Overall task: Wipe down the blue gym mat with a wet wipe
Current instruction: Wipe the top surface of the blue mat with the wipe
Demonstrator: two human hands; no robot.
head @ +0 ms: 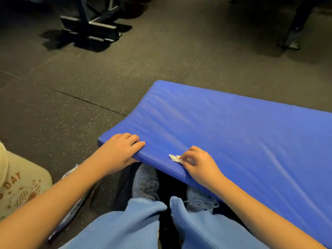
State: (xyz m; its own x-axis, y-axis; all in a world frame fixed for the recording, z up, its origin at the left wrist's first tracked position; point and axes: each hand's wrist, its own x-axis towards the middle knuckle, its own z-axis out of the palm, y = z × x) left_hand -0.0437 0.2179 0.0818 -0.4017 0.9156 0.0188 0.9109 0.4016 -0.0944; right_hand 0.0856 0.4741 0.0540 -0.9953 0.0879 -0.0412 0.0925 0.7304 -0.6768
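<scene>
Mat (233, 137) mostly unwiped, I'd guess. R hand (199, 165) pinches wipe (174, 157) near edge; L hand (118, 151) grips corner.

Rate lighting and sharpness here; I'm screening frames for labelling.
Head view: the blue mat is well lit, with pale sheen streaks; the floor falls to near black toward the top corners; its edges look bowed, perhaps wide-angle distortion; the wipe is slightly soft.
</scene>
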